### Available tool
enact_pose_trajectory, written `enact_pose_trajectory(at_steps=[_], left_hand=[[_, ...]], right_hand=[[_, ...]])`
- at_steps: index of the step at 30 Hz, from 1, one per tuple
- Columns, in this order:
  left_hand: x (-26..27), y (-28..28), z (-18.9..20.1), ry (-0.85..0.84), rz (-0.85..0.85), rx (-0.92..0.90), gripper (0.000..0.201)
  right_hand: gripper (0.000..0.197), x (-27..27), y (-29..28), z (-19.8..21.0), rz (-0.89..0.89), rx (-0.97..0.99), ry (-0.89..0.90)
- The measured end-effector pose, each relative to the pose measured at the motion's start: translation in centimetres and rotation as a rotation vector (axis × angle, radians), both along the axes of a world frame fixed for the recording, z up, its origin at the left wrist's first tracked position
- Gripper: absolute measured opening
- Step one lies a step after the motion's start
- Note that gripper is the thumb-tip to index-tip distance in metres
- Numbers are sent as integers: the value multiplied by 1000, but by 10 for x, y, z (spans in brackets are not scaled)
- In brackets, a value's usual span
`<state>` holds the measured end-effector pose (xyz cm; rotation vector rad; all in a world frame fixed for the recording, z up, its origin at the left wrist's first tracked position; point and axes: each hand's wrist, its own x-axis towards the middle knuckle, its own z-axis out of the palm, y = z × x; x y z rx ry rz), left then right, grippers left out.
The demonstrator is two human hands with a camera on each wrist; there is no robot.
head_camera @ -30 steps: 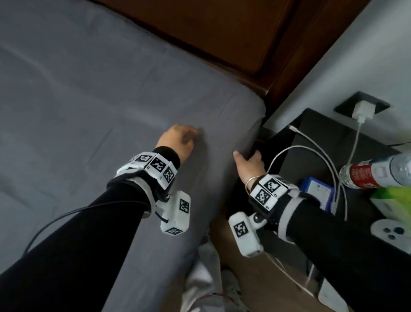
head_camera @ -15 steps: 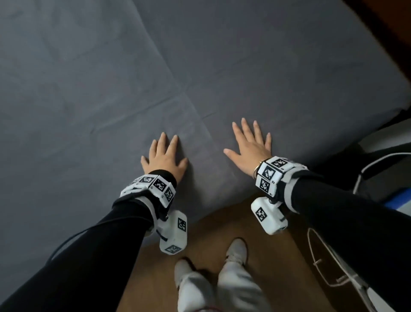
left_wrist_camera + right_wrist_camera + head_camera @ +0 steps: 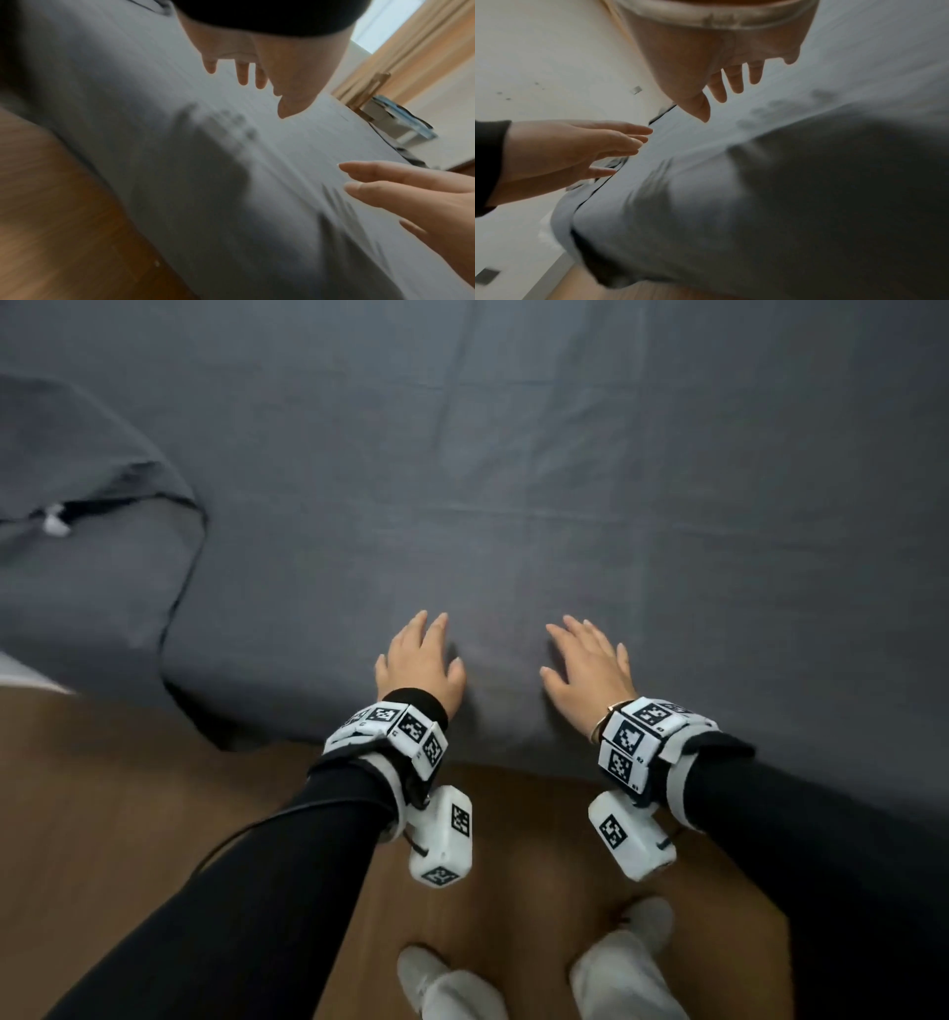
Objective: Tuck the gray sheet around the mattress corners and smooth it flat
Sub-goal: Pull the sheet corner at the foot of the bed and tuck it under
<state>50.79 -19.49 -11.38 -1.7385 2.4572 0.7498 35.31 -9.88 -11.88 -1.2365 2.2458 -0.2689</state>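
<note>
The gray sheet (image 3: 513, 480) covers the mattress, with faint creases across its top. My left hand (image 3: 421, 654) and right hand (image 3: 585, 660) are side by side near the bed's near edge, palms down with straight fingers, holding nothing. In the left wrist view my left hand (image 3: 246, 67) is a little above the sheet (image 3: 180, 162), its shadow apart from the fingers. The right wrist view shows the same for my right hand (image 3: 731, 77) over the sheet (image 3: 808, 182). At the left lies a loose gray fold (image 3: 92, 557) with a dark seam and a small white tag.
A wooden floor (image 3: 128, 814) runs along the near side of the bed, where my feet in white slippers (image 3: 436, 978) stand. Beyond the bed the left wrist view shows an orange curtain and a wooden stand (image 3: 372, 87). A white wall (image 3: 539, 60) stands behind the bed's left end.
Both hands left the corner by the nightstand, flattened over the sheet and moved left along the near edge. The loose gray fold at the left has come into view.
</note>
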Motion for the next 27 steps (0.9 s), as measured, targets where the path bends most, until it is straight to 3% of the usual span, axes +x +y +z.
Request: enact_pose_trajectory(at_steps=[5,11,19,24,27], left_hand=[[154,-50,21,-7,152,-33,57],[266,-100,30,2,281,-41,56],[327,-213,20,11,321,-15,54],[328,-321,14,311,562,23,72],[336,-376,10,357,665,27,80]], right_hand=[[54,134,-77,16,147,-27,-8],[50,240,-160,22,260,-127,-41],[48,305,-305,19,338,-105,-146],[56,306,-410,15,252,-83,-160],[64,306,-457,12,200,-108,-125]])
